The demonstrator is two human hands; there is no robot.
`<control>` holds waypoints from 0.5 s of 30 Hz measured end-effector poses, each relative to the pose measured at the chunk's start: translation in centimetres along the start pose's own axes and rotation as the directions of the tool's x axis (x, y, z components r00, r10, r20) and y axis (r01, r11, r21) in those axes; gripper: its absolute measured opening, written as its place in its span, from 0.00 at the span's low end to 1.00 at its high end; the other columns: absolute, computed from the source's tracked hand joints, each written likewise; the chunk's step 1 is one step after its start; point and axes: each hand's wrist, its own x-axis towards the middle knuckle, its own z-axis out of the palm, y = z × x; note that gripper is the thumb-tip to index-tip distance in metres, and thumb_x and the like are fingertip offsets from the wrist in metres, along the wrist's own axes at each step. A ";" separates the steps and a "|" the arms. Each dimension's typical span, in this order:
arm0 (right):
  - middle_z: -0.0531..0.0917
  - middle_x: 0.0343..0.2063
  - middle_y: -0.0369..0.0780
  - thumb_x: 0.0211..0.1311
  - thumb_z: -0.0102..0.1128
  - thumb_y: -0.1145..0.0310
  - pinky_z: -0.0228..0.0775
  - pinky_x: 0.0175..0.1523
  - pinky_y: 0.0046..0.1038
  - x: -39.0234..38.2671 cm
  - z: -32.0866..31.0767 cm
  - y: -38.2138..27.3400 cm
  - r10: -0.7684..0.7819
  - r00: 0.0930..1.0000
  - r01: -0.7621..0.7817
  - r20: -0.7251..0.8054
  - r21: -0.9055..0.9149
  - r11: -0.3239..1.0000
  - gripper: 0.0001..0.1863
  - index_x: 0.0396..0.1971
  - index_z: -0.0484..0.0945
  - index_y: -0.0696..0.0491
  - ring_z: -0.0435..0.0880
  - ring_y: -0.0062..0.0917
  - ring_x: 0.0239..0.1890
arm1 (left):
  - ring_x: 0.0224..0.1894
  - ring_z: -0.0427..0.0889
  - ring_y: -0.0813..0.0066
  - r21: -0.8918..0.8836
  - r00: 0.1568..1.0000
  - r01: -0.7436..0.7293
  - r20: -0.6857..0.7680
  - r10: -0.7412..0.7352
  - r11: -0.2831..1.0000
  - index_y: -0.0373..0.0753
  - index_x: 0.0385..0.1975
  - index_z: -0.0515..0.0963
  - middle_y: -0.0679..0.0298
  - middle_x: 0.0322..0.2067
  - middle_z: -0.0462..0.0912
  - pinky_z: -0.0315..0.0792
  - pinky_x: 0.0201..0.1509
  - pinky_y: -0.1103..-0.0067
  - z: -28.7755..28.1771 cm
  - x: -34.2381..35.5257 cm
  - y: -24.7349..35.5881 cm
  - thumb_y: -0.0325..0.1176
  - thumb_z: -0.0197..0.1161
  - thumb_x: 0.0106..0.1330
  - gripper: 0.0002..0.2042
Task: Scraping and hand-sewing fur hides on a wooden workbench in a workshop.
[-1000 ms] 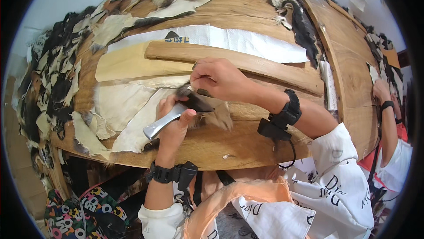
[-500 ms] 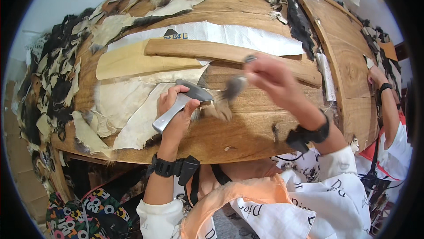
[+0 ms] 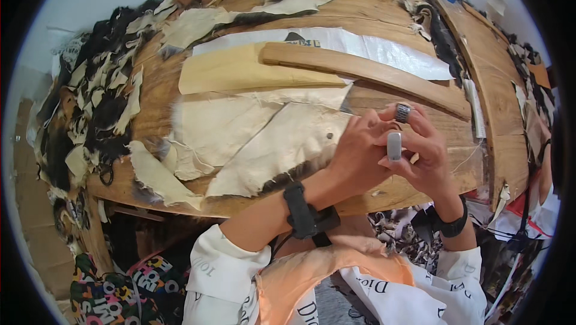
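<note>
Hands (image 3: pixel 390 151) clasped together hide whatever they hold.

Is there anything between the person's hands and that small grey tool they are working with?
Nothing visible. The small grey tool sits directly in the fingers of the right hand, with the left hand pressed beside it, above the pale hide pieces on the wooden table.

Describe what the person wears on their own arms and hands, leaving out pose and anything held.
Both forearms are bare below white sleeves with dark printed lettering, pushed up past the elbows. The left hand has a black wrist strap carrying a small black unit. The right hand has a plain black wristband, a patterned metal thimble-like ring and a smooth silvery finger cap.
</note>
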 end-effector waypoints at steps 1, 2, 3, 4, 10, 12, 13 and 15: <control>0.78 0.39 0.44 0.36 0.69 0.76 0.71 0.40 0.30 0.0 0.3 -0.2 0.023 0.998 -0.024 -0.051 -0.034 0.999 0.21 0.37 0.79 0.53 0.75 0.38 0.41 | 0.40 0.72 0.60 -0.075 0.998 0.049 -0.038 -0.052 0.996 0.37 0.41 0.74 0.58 0.35 0.76 0.65 0.44 0.68 0.0 0.0 0.3 0.39 0.67 0.49 0.20; 0.79 0.36 0.44 0.36 0.68 0.77 0.71 0.37 0.29 0.0 0.4 -0.5 0.042 0.994 -0.049 -0.103 -0.068 0.996 0.19 0.35 0.79 0.53 0.77 0.38 0.39 | 0.40 0.72 0.60 -0.092 0.999 0.040 -0.027 -0.043 0.995 0.37 0.41 0.74 0.58 0.35 0.76 0.65 0.44 0.68 -0.5 -0.2 0.2 0.39 0.67 0.49 0.20; 0.79 0.36 0.44 0.36 0.68 0.77 0.71 0.37 0.29 -0.1 0.7 -0.3 0.056 0.992 -0.065 -0.114 -0.081 0.995 0.19 0.35 0.79 0.53 0.77 0.38 0.39 | 0.39 0.73 0.58 -0.100 0.990 0.116 0.093 -0.106 0.988 0.37 0.42 0.73 0.57 0.38 0.76 0.67 0.42 0.68 -1.4 -0.4 0.2 0.36 0.67 0.49 0.20; 0.78 0.32 0.43 0.38 0.67 0.76 0.70 0.35 0.30 -0.4 0.9 0.2 0.146 0.974 -0.157 -0.173 -0.051 0.986 0.18 0.35 0.79 0.52 0.77 0.37 0.35 | 0.39 0.74 0.57 -0.112 0.963 0.183 0.219 -0.155 0.977 0.37 0.43 0.71 0.56 0.41 0.76 0.69 0.41 0.68 -2.2 -0.4 0.2 0.34 0.67 0.49 0.21; 0.72 0.24 0.42 0.44 0.65 0.72 0.65 0.35 0.34 -3.4 0.1 7.0 0.390 0.914 -0.405 -0.111 -0.283 0.869 0.16 0.38 0.80 0.50 0.73 0.35 0.31 | 0.38 0.79 0.70 -0.300 0.877 0.474 0.247 -0.413 0.828 0.36 0.40 0.79 0.58 0.40 0.80 0.74 0.38 0.80 -7.7 -0.6 -0.1 0.27 0.61 0.57 0.10; 0.71 0.24 0.42 0.45 0.66 0.70 0.64 0.36 0.34 -5.7 0.2 8.8 0.377 0.921 -0.386 -0.096 -0.341 0.857 0.16 0.39 0.81 0.49 0.72 0.35 0.31 | 0.37 0.79 0.73 -0.325 0.935 0.354 0.144 -0.324 0.877 0.37 0.38 0.79 0.59 0.39 0.80 0.74 0.36 0.82 -8.7 -0.1 -0.3 0.25 0.60 0.58 0.09; 0.72 0.26 0.42 0.45 0.66 0.69 0.64 0.39 0.34 -6.2 0.2 9.2 0.372 0.922 -0.386 -0.109 -0.341 0.857 0.17 0.40 0.81 0.49 0.72 0.35 0.33 | 0.38 0.79 0.74 -0.270 0.960 0.277 0.108 -0.257 0.922 0.36 0.37 0.80 0.60 0.39 0.81 0.73 0.37 0.82 -9.1 0.3 -0.5 0.24 0.59 0.59 0.08; 0.74 0.31 0.41 0.45 0.66 0.67 0.65 0.43 0.33 -7.0 0.3 10.1 0.352 0.929 -0.370 -0.116 -0.353 0.859 0.18 0.40 0.81 0.49 0.72 0.36 0.37 | 0.39 0.79 0.74 -0.212 0.944 0.329 0.099 -0.315 0.920 0.36 0.37 0.80 0.59 0.39 0.81 0.73 0.39 0.82 -9.0 0.5 -1.8 0.24 0.58 0.59 0.07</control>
